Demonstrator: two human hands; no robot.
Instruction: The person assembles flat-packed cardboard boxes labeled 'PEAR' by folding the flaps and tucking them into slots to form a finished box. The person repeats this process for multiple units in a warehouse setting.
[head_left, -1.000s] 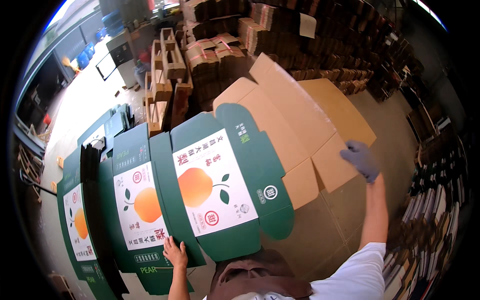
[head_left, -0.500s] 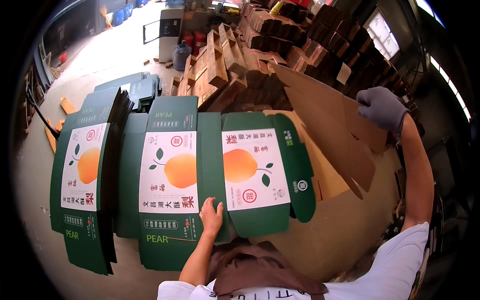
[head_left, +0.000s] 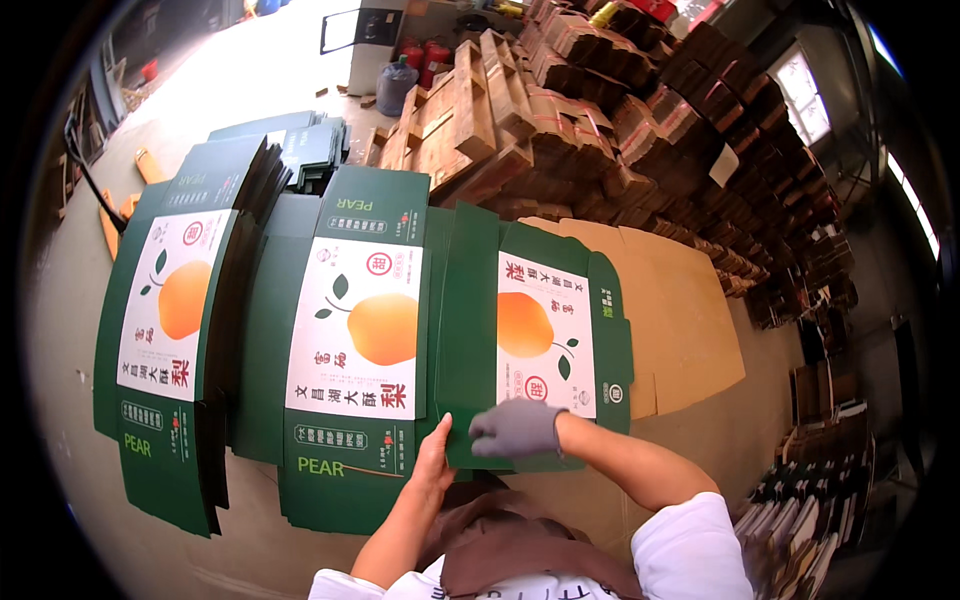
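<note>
A flat green printed carton sheet (head_left: 545, 330) with an orange pear picture lies in front of me, its left panel (head_left: 467, 310) folded up at an angle. My bare left hand (head_left: 433, 458) is closed at the near end of that fold, with part of its fingers hidden. Close beside it, my right hand (head_left: 518, 428), in a grey glove, lies with curled fingers on the sheet's near edge. Directly left is a stack of matching carton sheets (head_left: 350, 345). From under the sheet's right side, a plain brown cardboard sheet (head_left: 680, 310) extends.
Another tall stack of green carton sheets (head_left: 165, 310) stands at far left, with more green sheets (head_left: 310, 150) behind. Wooden pallets (head_left: 470, 110) lean beyond the work area. Bundled brown cardboard (head_left: 650, 140) is piled high at the back right. A blue water jug (head_left: 396, 85) stands near the pallets.
My right hand has come down from the upper right, leaving the raised brown sheet, which now lies flat. It is now beside my left hand. The green sheet's left panel has tilted up.
</note>
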